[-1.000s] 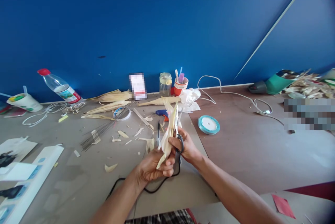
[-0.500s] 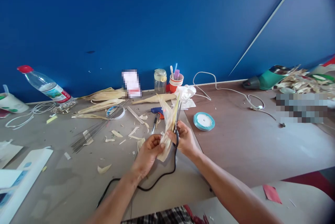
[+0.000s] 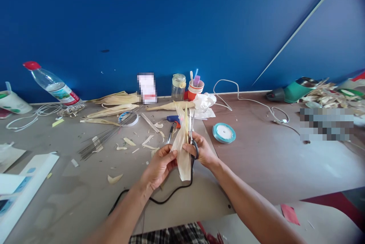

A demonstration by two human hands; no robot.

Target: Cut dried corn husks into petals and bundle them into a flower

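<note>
My left hand point(image 3: 162, 165) pinches the left edge of a pale corn husk point(image 3: 183, 164), which stands upright with its narrow, split end up and a wider end down. My right hand point(image 3: 202, 149) grips dark-handled scissors point(image 3: 195, 149), blades pointing up along the husk's right side. Its thumb also rests against the husk. Whether the blades are cutting I cannot tell. Just behind lie a blue glue gun point(image 3: 173, 118), partly hidden by the husk, and a black pen point(image 3: 170, 133). A black cord point(image 3: 173, 197) runs beneath my hands.
A roll of light-blue ribbon point(image 3: 224, 133) lies to the right. Thin wires point(image 3: 99, 143) and husk scraps point(image 3: 129, 141) are scattered on the left. Along the blue wall stand a tilted bottle point(image 3: 58, 89), a jar point(image 3: 178, 88) and red paper cups point(image 3: 195, 90); a green hair dryer point(image 3: 296, 91) lies far right.
The husk has been turned so that its broad face shows and its lower end hangs straighter. My left hand has shifted slightly left and lower on its edge. The scissors stay in my right hand.
</note>
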